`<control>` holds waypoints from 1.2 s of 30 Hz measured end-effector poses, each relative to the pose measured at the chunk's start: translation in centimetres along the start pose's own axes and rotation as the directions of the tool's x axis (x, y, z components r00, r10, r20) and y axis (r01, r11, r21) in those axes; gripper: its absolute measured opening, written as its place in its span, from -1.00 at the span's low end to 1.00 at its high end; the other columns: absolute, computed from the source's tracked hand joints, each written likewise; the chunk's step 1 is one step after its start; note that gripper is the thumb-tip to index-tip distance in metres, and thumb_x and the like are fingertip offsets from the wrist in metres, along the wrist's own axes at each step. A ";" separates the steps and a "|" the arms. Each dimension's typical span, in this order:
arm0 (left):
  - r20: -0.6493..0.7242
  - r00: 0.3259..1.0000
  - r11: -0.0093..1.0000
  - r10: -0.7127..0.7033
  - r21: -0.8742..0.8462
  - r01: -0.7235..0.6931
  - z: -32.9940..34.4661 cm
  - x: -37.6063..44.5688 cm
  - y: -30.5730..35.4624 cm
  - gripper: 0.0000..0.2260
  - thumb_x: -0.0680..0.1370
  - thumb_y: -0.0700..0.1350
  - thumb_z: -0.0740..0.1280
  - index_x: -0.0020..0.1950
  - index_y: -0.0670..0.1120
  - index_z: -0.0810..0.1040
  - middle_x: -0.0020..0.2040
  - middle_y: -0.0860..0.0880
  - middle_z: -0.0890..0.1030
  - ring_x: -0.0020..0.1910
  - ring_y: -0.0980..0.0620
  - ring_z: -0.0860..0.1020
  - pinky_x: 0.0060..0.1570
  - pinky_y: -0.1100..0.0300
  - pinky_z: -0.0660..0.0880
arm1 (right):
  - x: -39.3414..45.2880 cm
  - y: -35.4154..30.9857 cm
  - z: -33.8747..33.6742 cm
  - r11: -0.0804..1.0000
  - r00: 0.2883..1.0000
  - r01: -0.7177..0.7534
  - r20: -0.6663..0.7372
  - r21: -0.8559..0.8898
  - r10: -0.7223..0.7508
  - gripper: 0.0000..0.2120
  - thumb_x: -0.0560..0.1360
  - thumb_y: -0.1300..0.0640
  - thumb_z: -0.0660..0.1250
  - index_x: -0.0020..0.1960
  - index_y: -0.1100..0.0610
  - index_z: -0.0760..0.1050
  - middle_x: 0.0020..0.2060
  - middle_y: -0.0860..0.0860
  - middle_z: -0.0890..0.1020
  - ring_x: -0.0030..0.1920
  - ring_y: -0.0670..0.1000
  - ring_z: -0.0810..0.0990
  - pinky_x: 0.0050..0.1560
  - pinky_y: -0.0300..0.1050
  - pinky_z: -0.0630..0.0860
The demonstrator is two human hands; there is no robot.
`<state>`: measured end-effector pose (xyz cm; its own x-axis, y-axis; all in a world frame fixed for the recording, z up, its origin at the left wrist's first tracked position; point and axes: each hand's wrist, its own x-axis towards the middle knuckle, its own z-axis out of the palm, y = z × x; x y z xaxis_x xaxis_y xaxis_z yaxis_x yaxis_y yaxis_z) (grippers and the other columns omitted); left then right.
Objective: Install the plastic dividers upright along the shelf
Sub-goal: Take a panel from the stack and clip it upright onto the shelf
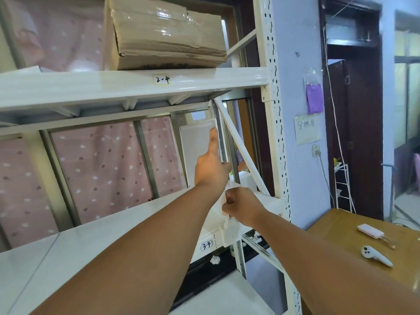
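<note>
Left hand (212, 165) is pressing the translucent white plastic divider panel (197, 151) upright at the right end of the white metal shelf (109, 226), fingers extended flat against its front edge. Right hand (241, 206) is clenched, gripping the divider's base at the shelf lip. Risk: uneven pressure is likely to tilt the panel or unseat the base clip.

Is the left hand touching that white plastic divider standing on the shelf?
Touching. The head view shows the left hand pressed against the upright divider, index finger along its far edge.
</note>
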<state>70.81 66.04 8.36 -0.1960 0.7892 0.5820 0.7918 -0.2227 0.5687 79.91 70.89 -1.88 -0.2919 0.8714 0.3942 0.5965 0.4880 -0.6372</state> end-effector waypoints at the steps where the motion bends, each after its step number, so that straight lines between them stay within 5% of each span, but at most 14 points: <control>1: -0.003 1.000 1.000 0.001 0.000 -0.001 0.1 0.0 -0.1 -0.10 0.63 -0.22 0.37 0.68 0.33 -0.14 -0.31 -0.04 0.44 -0.42 0.07 0.47 -0.50 0.26 0.33 | 0.1 0.0 0.0 1.000 1.000 0.002 0.004 -0.003 -0.002 -0.81 0.37 0.21 0.35 -0.38 0.09 0.41 -0.40 0.04 0.56 -0.36 0.03 0.54 -0.36 -0.18 0.47; 8: -0.043 0.999 0.999 0.002 -0.050 -0.004 0.1 0.1 -0.5 -0.08 0.62 -0.21 0.41 0.67 0.36 -0.12 -0.30 -0.02 0.49 -0.43 0.08 0.51 -0.66 0.42 0.29 | 0.5 0.2 0.2 1.000 1.000 -0.009 0.019 0.000 0.009 -0.87 0.37 0.20 0.36 -0.34 0.08 0.48 -0.36 0.03 0.61 -0.32 0.00 0.59 -0.35 -0.20 0.47; 15: -0.044 0.999 0.992 -0.017 -0.129 0.011 0.0 0.1 -1.0 -0.12 0.61 -0.21 0.42 0.66 0.38 -0.03 -0.35 -0.01 0.45 -0.49 0.10 0.45 -0.60 0.41 0.34 | 0.4 -0.1 -0.2 1.000 0.999 -0.011 0.031 0.008 0.011 -0.89 0.39 0.18 0.36 -0.30 0.08 0.49 -0.31 0.05 0.62 -0.28 0.03 0.61 -0.27 -0.15 0.57; 20: 0.015 0.999 0.989 -0.043 -0.140 0.045 -0.8 0.3 -0.7 -0.11 0.62 -0.25 0.40 0.67 0.37 -0.05 -0.32 0.00 0.45 -0.48 0.09 0.45 -0.48 0.30 0.45 | 0.2 -0.4 -0.5 0.998 0.997 -0.050 0.065 0.043 0.047 -0.95 0.41 0.20 0.36 -0.20 0.18 0.55 -0.22 0.15 0.67 -0.20 0.14 0.67 -0.10 0.11 0.69; 22: 0.043 0.997 0.988 -0.062 -0.138 0.067 -1.3 0.3 -0.6 -0.06 0.61 -0.20 0.44 0.69 0.33 -0.13 -0.17 -0.03 0.53 -0.37 0.04 0.52 -0.27 0.16 0.54 | 0.0 -0.8 -0.7 0.994 0.994 -0.087 0.065 0.072 0.082 -0.83 0.42 0.08 0.41 -0.08 0.18 0.58 -0.17 0.11 0.67 -0.18 0.09 0.68 -0.15 0.02 0.67; 24: 0.074 0.994 0.992 -0.081 -0.094 0.088 -1.8 -0.1 -0.7 0.02 0.57 -0.07 0.52 0.70 0.24 -0.21 0.20 -0.12 0.59 -0.06 -0.07 0.63 -0.08 0.09 0.56 | -0.4 -1.4 -1.0 0.990 0.991 -0.112 0.076 0.088 0.106 -0.62 0.42 -0.08 0.45 0.14 0.10 0.55 -0.11 0.01 0.67 -0.18 -0.05 0.65 -0.26 -0.18 0.53; 27: 0.090 0.983 0.987 -0.158 0.010 0.158 -2.9 -0.6 -1.4 0.11 0.45 0.19 0.58 0.72 0.10 -0.16 0.60 -0.18 0.34 0.48 -0.27 0.44 0.30 -0.10 0.54 | -1.0 -2.3 -1.4 0.986 0.987 -0.122 0.118 0.112 0.109 -0.35 0.41 -0.19 0.47 0.39 0.08 0.39 0.06 0.00 0.63 -0.07 -0.06 0.61 -0.20 -0.22 0.47; 30: 0.098 0.968 0.971 -0.232 0.090 0.223 -4.9 -1.2 -3.0 0.15 0.39 0.31 0.57 0.73 0.06 -0.10 0.66 -0.18 0.23 0.59 -0.32 0.29 0.45 -0.21 0.43 | -1.7 -3.3 -2.1 0.987 0.989 -0.128 0.093 0.099 0.119 -0.25 0.40 -0.22 0.49 0.45 0.05 0.31 0.21 0.03 0.59 0.10 0.03 0.57 0.02 -0.10 0.51; 36: 0.123 0.962 0.955 -0.245 0.199 0.218 -9.4 -2.2 -6.7 0.07 0.38 0.35 0.54 0.70 0.02 0.06 0.59 -0.21 0.32 0.54 -0.33 0.34 0.43 -0.19 0.44 | -2.9 -4.9 -3.0 0.986 0.983 -0.165 0.081 0.033 0.162 -0.19 0.36 -0.26 0.51 0.46 0.01 0.26 0.29 0.01 0.56 0.22 0.09 0.56 0.21 0.05 0.53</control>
<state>60.48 60.42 8.76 -0.3118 0.8838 0.3487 0.8290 0.0737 0.5544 80.12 65.86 2.10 -0.2511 0.9401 0.2305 0.6114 0.3386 -0.7152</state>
